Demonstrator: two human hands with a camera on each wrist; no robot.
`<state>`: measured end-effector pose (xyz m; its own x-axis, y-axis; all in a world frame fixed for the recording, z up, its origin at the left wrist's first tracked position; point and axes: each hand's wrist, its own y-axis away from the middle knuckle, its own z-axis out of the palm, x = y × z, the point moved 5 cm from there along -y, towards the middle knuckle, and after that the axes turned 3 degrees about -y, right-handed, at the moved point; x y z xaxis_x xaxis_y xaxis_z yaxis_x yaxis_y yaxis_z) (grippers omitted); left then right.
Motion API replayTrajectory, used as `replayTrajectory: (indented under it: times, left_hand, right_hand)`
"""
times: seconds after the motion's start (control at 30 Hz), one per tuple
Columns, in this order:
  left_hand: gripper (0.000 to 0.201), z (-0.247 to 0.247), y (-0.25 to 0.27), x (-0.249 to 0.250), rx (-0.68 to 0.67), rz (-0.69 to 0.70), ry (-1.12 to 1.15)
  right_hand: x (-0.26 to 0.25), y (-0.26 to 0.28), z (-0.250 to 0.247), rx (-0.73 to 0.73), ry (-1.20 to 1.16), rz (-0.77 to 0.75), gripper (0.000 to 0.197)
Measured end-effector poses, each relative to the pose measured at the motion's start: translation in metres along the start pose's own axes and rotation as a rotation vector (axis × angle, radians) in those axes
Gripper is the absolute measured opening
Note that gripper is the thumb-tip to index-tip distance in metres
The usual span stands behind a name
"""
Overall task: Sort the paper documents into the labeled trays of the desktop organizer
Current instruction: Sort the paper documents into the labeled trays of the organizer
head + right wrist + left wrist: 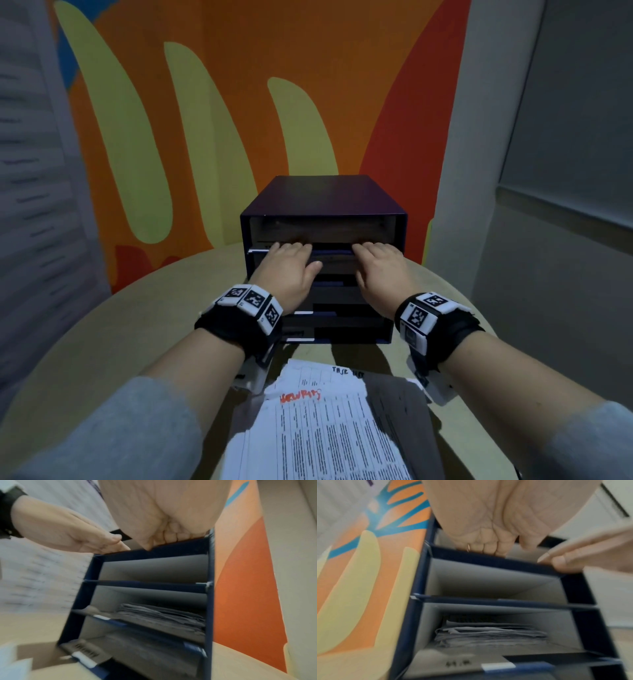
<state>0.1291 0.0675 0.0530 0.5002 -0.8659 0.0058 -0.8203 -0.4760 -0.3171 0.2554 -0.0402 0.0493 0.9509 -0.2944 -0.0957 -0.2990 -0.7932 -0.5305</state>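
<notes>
both my hands are up at the top opening of the organizer (323,205). my left hand (286,270) has its fingers curled over the front lip of the shelf below that opening, thumb stretched toward the middle; in the left wrist view the fingers (485,547) hook over the dark blue edge. my right hand (382,270) does the same a little to its right, fingers (171,536) bent over the same edge. i judge both are gripping the shelf edge to steady or square the box, or to settle a sheet into that slot, but no paper shows between the fingers.

just under my hands the next tray down looks bare grey inside. below that, a tray holds a stack of filed sheets (489,634), and the lowest one seems to hold more paper, though blur makes it hard to be sure. small white labels (303,312) sit on the tray fronts; i cannot read them.

nearer to me than my wrists, between my forearms, lies the unsorted pile of documents (329,421) on the round table (102,325), the top sheet marked in red writing i cannot make out. its near edge is cut off by the frame. behind the hands, the organizer backs onto an orange and yellow wall (239,102).
</notes>
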Motion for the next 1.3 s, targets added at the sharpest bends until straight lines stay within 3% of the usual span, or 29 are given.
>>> replayTrajectory:
  times: [0.1, 0.23, 0.37, 0.47, 0.53, 0.67, 0.73, 1.13, 1.3]
  left_hand:
    - [0.06, -0.003, 0.022, -0.006, -0.099, -0.025, 0.119]
    - [0.063, -0.008, 0.057, -0.01, -0.154, -0.106, 0.207]
    - [0.052, 0.014, 0.099, -0.014, -0.36, -0.179, 0.276]
    - [0.063, 0.038, 0.125, -0.017, -0.555, -0.219, 0.22]
    - [0.069, 0.049, 0.136, -0.018, -0.616, -0.263, 0.21]
    - [0.062, 0.059, 0.148, -0.007, -0.632, -0.267, 0.126]
    - [0.059, 0.065, 0.15, -0.004, -0.619, -0.27, 0.117]
    - [0.047, 0.067, 0.151, -0.009, -0.596, -0.312, 0.15]
    - [0.011, 0.066, 0.149, -0.011, -0.537, -0.261, 0.144]
  right_hand:
    - [0.003, 0.016, -0.004, -0.15, -0.011, 0.044, 0.067]
    - [-0.002, 0.033, -0.009, -0.202, -0.049, 0.097, 0.074]
    - [-0.011, 0.058, -0.009, -0.267, -0.217, 0.2, 0.055]
    - [-0.017, 0.089, 0.012, -0.499, -0.264, 0.241, 0.024]
    - [-0.022, 0.106, 0.028, -0.663, -0.217, 0.202, 0.028]
    - [-0.029, 0.126, 0.048, -0.83, -0.152, 0.14, 0.066]
    - [-0.032, 0.13, 0.054, -0.863, -0.097, 0.104, 0.076]
    - [-0.032, 0.127, 0.055, -0.796, 0.085, 0.128, 0.076]
    - [-0.03, 0.132, 0.049, -0.795, 0.049, 0.153, 0.057]
